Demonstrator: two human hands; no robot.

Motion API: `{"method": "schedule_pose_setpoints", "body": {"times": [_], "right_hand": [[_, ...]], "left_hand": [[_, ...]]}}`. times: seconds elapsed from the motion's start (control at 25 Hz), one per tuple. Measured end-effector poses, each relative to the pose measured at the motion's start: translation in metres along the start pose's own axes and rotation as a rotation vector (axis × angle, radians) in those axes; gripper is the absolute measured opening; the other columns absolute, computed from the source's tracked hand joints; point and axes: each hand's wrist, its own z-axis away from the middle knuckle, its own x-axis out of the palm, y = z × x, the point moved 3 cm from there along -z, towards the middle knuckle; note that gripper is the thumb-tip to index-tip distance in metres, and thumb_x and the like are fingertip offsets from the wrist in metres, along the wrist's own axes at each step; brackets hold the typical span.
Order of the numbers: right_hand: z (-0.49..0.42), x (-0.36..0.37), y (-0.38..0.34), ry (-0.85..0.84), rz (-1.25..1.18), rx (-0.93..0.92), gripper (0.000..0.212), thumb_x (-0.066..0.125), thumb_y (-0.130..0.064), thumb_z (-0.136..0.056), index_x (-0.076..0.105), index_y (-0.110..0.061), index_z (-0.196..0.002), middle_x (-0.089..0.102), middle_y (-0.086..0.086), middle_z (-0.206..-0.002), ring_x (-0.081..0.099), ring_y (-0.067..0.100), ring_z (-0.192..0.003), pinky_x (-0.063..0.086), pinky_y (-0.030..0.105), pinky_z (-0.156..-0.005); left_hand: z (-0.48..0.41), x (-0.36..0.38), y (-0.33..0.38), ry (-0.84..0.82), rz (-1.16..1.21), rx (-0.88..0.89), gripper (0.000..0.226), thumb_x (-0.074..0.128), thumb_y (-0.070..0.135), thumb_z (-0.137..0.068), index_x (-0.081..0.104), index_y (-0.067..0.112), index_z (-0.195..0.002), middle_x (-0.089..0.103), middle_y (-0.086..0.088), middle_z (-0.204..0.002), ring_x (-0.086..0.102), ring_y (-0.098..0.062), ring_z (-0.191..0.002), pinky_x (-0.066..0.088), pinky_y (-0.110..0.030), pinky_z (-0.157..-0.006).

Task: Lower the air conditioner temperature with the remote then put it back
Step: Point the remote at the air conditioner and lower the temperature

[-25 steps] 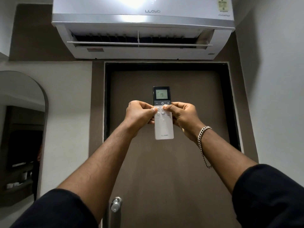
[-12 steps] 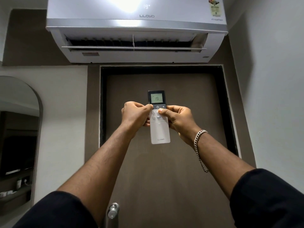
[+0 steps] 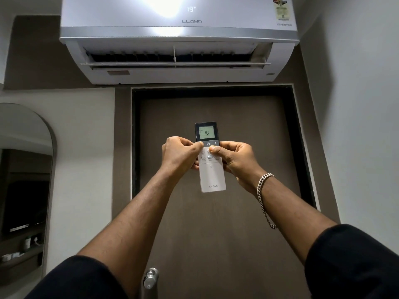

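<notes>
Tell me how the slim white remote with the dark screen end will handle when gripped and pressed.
The slim white remote with the dark screen end probably stays stiff: it juts straight above and below both hands without sagging. It seems light, since the left hand and right hand pinch it mid-body only. Its smooth, glossy-looking casing may be slippery, so loosening one hand could let it slide.

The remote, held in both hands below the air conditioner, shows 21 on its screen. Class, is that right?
Not quite. The remote shows 18, not 21, in the head view. Both the left hand and right hand do hold it below the air conditioner.
</notes>
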Motion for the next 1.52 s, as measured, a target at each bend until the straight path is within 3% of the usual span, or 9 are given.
{"method": "schedule_pose_setpoints", "body": {"times": [0.32,0.48,0.68,0.84,1.16,1.28,1.52], "right_hand": [[0.0,0.0,0.0,-0.011,0.009,-0.007,0.021,0.072,-0.016,-0.083,0.07,-0.009,-0.103,0.078,0.008,-0.097,0.076,0.019,-0.083,0.063,0.032,-0.073],[0.001,0.002,-0.001,-0.002,0.01,0.0,0.031,0.072,-0.016,-0.084,0.067,-0.004,-0.112,0.076,0.013,-0.105,0.075,0.027,-0.094,0.061,0.041,-0.082],[0.005,0.001,-0.002,0.019,-0.027,0.011,0.017,0.072,-0.014,-0.082,0.069,-0.009,-0.098,0.076,0.012,-0.098,0.075,0.024,-0.086,0.062,0.038,-0.079],[0.005,-0.001,-0.005,0.024,0.01,0.012,0.031,0.073,-0.016,-0.083,0.067,-0.003,-0.11,0.076,0.013,-0.103,0.075,0.027,-0.092,0.061,0.041,-0.082],[0.01,0.001,-0.013,0.015,0.016,0.007,0.031,0.071,-0.015,-0.085,0.066,-0.002,-0.112,0.075,0.016,-0.106,0.074,0.029,-0.095,0.061,0.042,-0.085],[0.012,0.003,-0.012,0.015,-0.009,0.018,0.028,0.07,-0.012,-0.085,0.067,-0.001,-0.11,0.075,0.018,-0.105,0.074,0.031,-0.095,0.06,0.043,-0.086],[0.012,0.003,-0.012,0.002,0.048,0.007,0.029,0.071,-0.017,-0.084,0.066,-0.006,-0.111,0.076,0.009,-0.1,0.076,0.019,-0.085,0.063,0.032,-0.073]], "left_hand": [[0.002,0.0,0.002,0.036,0.017,-0.029,0.03,0.065,0.026,-0.085,0.067,-0.003,-0.09,0.076,-0.015,-0.091,0.076,-0.023,-0.07,0.059,-0.023,-0.049],[0.004,-0.001,0.005,0.064,0.002,-0.016,0.024,0.065,0.025,-0.085,0.068,0.001,-0.082,0.075,-0.014,-0.091,0.075,-0.026,-0.078,0.059,-0.024,-0.052],[0.009,0.001,0.008,0.037,0.01,-0.014,0.031,0.066,0.03,-0.087,0.069,-0.001,-0.088,0.074,-0.013,-0.09,0.075,-0.024,-0.077,0.058,-0.021,-0.052],[0.01,0.001,0.01,0.051,0.04,-0.038,0.031,0.067,0.028,-0.086,0.069,-0.002,-0.092,0.075,-0.016,-0.091,0.075,-0.025,-0.075,0.059,-0.023,-0.052],[0.01,-0.001,0.013,0.049,0.059,-0.064,0.027,0.065,0.023,-0.084,0.069,-0.003,-0.086,0.076,-0.015,-0.088,0.075,-0.022,-0.068,0.054,-0.019,-0.044],[0.01,-0.003,0.012,0.022,0.057,-0.059,0.028,0.065,0.024,-0.085,0.069,-0.003,-0.087,0.076,-0.014,-0.089,0.075,-0.023,-0.072,0.056,-0.021,-0.048],[0.014,-0.006,0.01,0.0,0.067,-0.062,0.03,0.066,0.03,-0.088,0.069,0.0,-0.09,0.076,-0.015,-0.091,0.074,-0.019,-0.07,0.059,-0.025,-0.055]]}}
